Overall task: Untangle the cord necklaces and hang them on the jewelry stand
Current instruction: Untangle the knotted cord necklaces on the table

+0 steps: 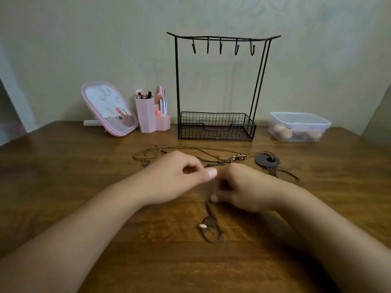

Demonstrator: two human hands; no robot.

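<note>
From the head camera, a brown wooden table (63, 166) with a visible grain fills the lower part of the view, set against a pale greenish wall (84, 39). Both bare forearms reach in from the near edge and meet around the middle of the table.

The left hand (177, 178) has its fingers curled, thumb and forefinger pressed together at the tip; I cannot tell whether a cord is caught between them. The right hand (245, 187) is curled too, its thumb and fingers pinching a flat brown cord necklace (211, 220) that trails from the hand toward the near edge and ends in a loop with a small pale bead.

Beyond the hands, thin brown cord necklaces (190, 151) lie in a loose tangle across the table, with small metal beads and a flat dark disc pendant (267, 160) toward the right.

At the far edge, in the middle, stands the black wire jewelry stand (177, 81), two slim uprights, a curved top bar with five bare hooks, and a mesh basket base. To its left are a pink hexagonal plastic brush holder (146, 117) and a tilted pink-framed rectangular mirror (105, 106). Toward the far right corner sits a clear plastic lidded box (300, 121) with rounded peach sponges inside.
</note>
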